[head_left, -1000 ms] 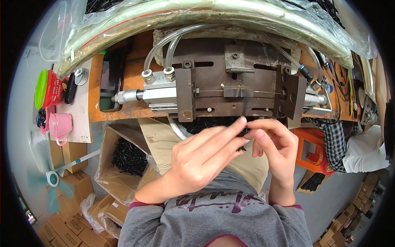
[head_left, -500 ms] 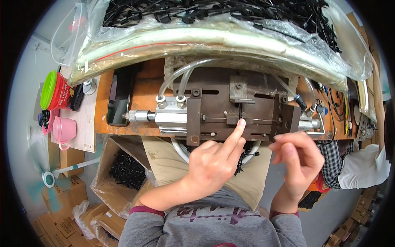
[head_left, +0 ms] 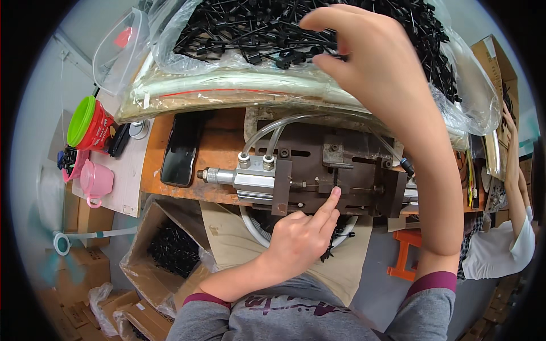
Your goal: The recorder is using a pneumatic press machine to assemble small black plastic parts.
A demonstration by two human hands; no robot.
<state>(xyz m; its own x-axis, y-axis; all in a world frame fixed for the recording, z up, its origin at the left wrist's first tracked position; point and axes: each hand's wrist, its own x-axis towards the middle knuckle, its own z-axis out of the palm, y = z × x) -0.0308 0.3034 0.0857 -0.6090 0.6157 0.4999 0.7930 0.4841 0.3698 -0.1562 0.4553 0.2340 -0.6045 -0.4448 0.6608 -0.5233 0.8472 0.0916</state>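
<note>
desk (head_left: 222,142): pneumatic press (head_left: 318,179) centre | phone (head_left: 181,150) left of it | bag of plastic ties (head_left: 296,34) behind | cardboard box (head_left: 165,250) below desk, left

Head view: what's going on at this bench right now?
A person sits at a wooden bench with a brown metal press fixture driven by a silver air cylinder. The left hand points its index finger onto the fixture's middle slot. The right hand reaches up over a clear bag of small black plastic parts at the back of the bench, fingers spread and apparently holding nothing. A dark phone lies to the left. A carton of black parts sits below.
</note>
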